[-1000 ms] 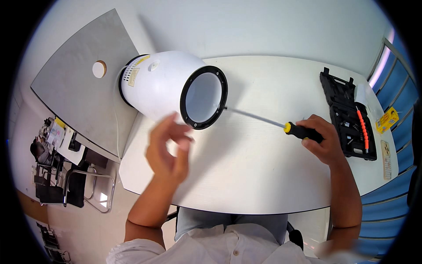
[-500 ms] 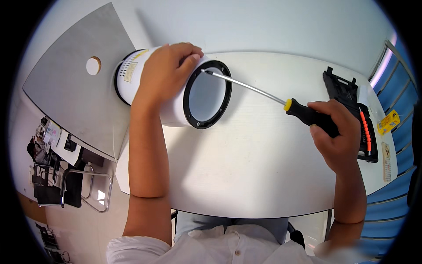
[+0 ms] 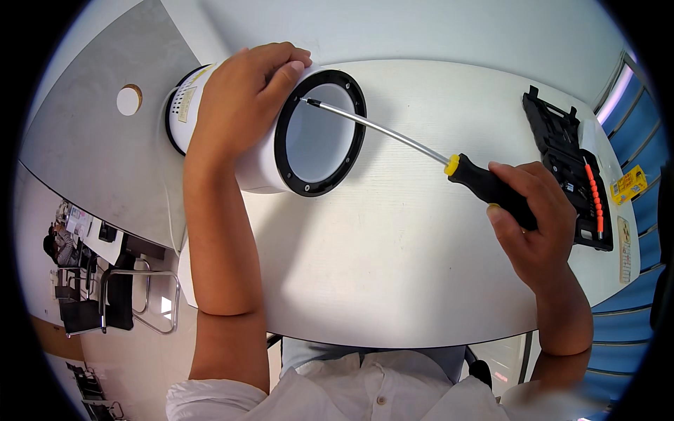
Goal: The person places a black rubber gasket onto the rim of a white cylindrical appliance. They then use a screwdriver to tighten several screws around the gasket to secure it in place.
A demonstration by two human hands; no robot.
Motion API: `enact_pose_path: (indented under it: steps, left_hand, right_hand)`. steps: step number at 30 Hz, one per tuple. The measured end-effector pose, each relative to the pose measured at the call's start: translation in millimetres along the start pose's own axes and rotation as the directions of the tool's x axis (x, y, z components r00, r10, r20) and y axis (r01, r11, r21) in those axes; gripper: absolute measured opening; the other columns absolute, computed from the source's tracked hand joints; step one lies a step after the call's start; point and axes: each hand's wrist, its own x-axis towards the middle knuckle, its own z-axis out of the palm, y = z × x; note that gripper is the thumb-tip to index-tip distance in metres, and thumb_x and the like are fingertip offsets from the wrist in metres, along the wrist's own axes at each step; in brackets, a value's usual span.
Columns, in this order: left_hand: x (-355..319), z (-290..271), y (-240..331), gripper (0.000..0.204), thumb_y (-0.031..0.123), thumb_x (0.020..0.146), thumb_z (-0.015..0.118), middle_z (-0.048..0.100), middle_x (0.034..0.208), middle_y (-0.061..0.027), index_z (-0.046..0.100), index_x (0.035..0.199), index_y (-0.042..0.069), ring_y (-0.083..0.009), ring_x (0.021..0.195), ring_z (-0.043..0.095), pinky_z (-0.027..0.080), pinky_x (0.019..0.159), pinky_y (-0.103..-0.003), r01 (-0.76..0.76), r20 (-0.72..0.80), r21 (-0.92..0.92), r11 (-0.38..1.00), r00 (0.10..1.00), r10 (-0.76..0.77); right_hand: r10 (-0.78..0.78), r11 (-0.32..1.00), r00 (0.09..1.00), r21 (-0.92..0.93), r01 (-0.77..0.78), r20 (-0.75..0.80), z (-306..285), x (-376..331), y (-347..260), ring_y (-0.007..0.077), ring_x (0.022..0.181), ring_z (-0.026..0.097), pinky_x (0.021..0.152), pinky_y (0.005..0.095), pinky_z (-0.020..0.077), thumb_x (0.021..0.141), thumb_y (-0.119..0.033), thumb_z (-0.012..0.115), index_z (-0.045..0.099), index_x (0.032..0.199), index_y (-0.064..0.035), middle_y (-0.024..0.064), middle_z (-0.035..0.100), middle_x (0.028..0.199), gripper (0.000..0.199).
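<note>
A white cylindrical appliance [image 3: 256, 168] lies on its side, its black-rimmed open end turned to the right. Over its top my left hand [image 3: 242, 98] is wrapped, holding it steady. Small screws dot the black ring [image 3: 307, 188], and inside it shows a pale grey recess. My right hand [image 3: 537, 217] grips the black handle of a screwdriver [image 3: 411, 140] with a yellow collar. Its long metal shaft crosses in front of the opening, and the tip is at the upper left part of the ring. Whether the tip sits in a screw is too small to tell.
An open black tool case [image 3: 562, 161] with an orange flexible shaft [image 3: 595, 200] lies at the table's right. Beside it are a yellow box [image 3: 628, 184] and blue railing. A grey panel [image 3: 84, 140] with a round hole stands left. Chairs and a person are farther off.
The view has shifted, so the appliance and my left hand appear farther up and left. The screwdriver's tip stays by the ring's upper left. Both grips look the same.
</note>
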Motion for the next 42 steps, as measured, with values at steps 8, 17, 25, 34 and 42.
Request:
enact_pose_path:
  steps: [8, 17, 25, 34, 42]
  left_hand:
    - [-0.5, -2.2, -0.5, 0.026, 0.023, 0.092, 0.046, 0.068, 0.092, -0.0088, 0.066, 0.097, 0.007, -0.0324, 0.088, 0.061, 0.036, 0.101, -0.047, -0.011, 0.03, 0.023, 1.0, 0.999, 0.011]
    - [1.2, -5.2, 14.6, 0.02, 0.016, 0.094, 0.044, 0.067, 0.109, -0.0067, 0.06, 0.099, 0.005, -0.0283, 0.1, 0.061, 0.028, 0.107, -0.048, 0.017, 0.1, 0.085, 0.996, 0.995, -0.026]
    - [0.5, -3.8, 16.0, 0.02, 0.016, 0.093, 0.044, 0.067, 0.107, -0.0067, 0.06, 0.098, 0.005, -0.0292, 0.1, 0.061, 0.029, 0.107, -0.049, 0.019, 0.1, 0.106, 0.994, 0.995, -0.029]
    - [1.5, -5.0, 17.4, 0.02, 0.016, 0.093, 0.044, 0.067, 0.107, -0.0071, 0.06, 0.098, 0.005, -0.0295, 0.101, 0.061, 0.029, 0.106, -0.05, 0.023, 0.104, 0.108, 0.994, 0.994, -0.035]
    - [1.1, -5.0, 17.4, 0.019, 0.016, 0.092, 0.044, 0.067, 0.106, -0.0072, 0.06, 0.097, 0.005, -0.0305, 0.1, 0.06, 0.03, 0.105, -0.05, 0.015, 0.092, 0.091, 0.996, 0.995, -0.023]
  right_hand:
    - [-0.038, 0.999, 0.999, -0.021, 0.038, 0.001, -0.7, 1.8, -0.8, 0.0185, 0.066, 0.059, 0.056, 0.027, 0.0465, 0.073, -0.002, 0.067, 0.062, 0.107, 0.0014, 0.0124, 0.059, 0.082, 0.035]
    - [-0.028, 0.999, 0.999, -0.038, 0.026, -0.03, -2.2, 1.0, -2.5, 0.0198, 0.066, 0.06, 0.055, 0.0274, 0.0474, 0.071, -0.002, 0.068, 0.062, 0.107, 0.0002, 0.0122, 0.06, 0.082, 0.036]
    - [-0.209, 0.973, 0.963, -0.139, 0.186, -0.168, -8.5, -2.2, -2.5, 0.0181, 0.07, 0.057, 0.062, 0.0271, 0.0483, 0.067, -0.007, 0.08, 0.052, 0.098, -0.0049, 0.0152, 0.052, 0.101, 0.042]
    - [-0.084, 0.983, 0.984, 0.147, 0.107, -0.156, -14.2, -3.0, 12.9, 0.0158, 0.082, 0.05, 0.073, 0.0291, 0.0479, 0.058, 0.01, 0.056, 0.042, 0.094, -0.0087, 0.0148, 0.04, 0.107, 0.042]
    - [-0.222, 0.948, 0.938, 0.165, 0.272, -0.267, -19.0, -1.5, 26.8, 0.0188, 0.082, 0.053, 0.075, 0.031, 0.0486, 0.079, -0.012, 0.06, 0.045, 0.11, -0.0029, 0.0188, 0.052, 0.103, 0.036]
